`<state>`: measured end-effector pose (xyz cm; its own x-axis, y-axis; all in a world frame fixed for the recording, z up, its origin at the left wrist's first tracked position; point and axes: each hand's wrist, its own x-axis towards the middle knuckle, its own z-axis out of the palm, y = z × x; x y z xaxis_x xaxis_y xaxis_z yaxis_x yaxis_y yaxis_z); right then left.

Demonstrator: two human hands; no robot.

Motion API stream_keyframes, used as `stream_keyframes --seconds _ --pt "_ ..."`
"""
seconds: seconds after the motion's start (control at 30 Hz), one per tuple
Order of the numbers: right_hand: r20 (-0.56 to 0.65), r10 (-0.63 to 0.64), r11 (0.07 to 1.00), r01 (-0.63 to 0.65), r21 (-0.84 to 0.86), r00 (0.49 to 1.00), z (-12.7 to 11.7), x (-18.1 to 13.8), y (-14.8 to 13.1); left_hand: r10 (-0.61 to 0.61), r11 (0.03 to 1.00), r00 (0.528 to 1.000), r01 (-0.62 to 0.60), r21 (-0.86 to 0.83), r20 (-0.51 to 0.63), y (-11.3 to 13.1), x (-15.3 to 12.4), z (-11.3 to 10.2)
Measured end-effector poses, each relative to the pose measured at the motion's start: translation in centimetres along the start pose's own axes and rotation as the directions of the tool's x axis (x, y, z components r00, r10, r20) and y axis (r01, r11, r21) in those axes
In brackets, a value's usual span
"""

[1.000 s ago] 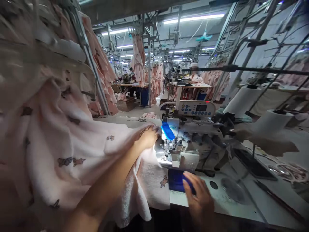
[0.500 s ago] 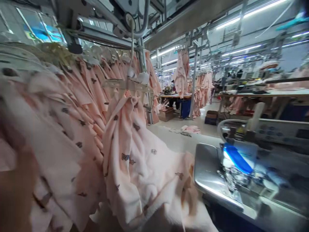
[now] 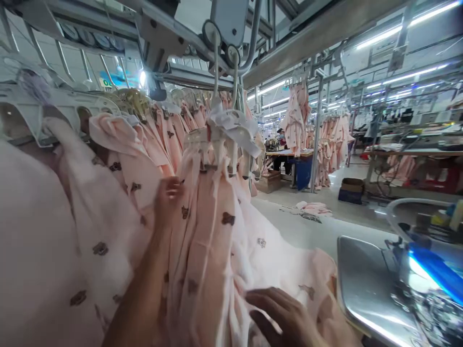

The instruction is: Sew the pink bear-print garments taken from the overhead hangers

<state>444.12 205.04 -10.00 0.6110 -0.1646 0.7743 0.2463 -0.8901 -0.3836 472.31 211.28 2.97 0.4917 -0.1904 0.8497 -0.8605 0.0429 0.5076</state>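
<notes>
My left hand [image 3: 168, 193] reaches up along the left side of a hanging pale pink garment [image 3: 213, 231] with small dark printed figures. Its fingers look bent close to the cloth, but blur hides whether they grip it. Lower down, my right hand [image 3: 285, 313] lies over the garment's lower folds, thumb and fingers apart. White clip hangers [image 3: 231, 125] hold the cloth from two overhead hooks. Part of a pink garment [image 3: 278, 241] spreads right, over the table, towards the sewing machine's metal plate [image 3: 372, 279].
More printed pink garments [image 3: 101, 250] crowd the left side on hangers. Metal rails [image 3: 173, 29] run overhead. A sewing machine with a blue part [image 3: 434, 274] and a lit lamp stands at right. Pink cloth [image 3: 314, 208], boxes [image 3: 269, 182] and other worktables are farther back.
Both hands have come plainly into view at the garment. A second hook and hanger with pink cloth now hang beside the first. The view has shifted, moving the machine rightwards.
</notes>
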Motion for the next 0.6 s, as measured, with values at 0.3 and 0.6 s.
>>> stream_keyframes --seconds 0.3,0.6 --pt "0.049 0.551 0.662 -0.472 0.582 0.833 10.2 16.3 3.6 -0.031 0.986 0.993 0.012 0.165 0.117 -5.2 0.3 4.0" --pt "-0.182 0.576 0.773 -0.458 0.438 0.797 12.5 17.0 2.4 -0.032 0.991 0.998 0.025 0.131 0.046 -4.6 3.9 -3.9"
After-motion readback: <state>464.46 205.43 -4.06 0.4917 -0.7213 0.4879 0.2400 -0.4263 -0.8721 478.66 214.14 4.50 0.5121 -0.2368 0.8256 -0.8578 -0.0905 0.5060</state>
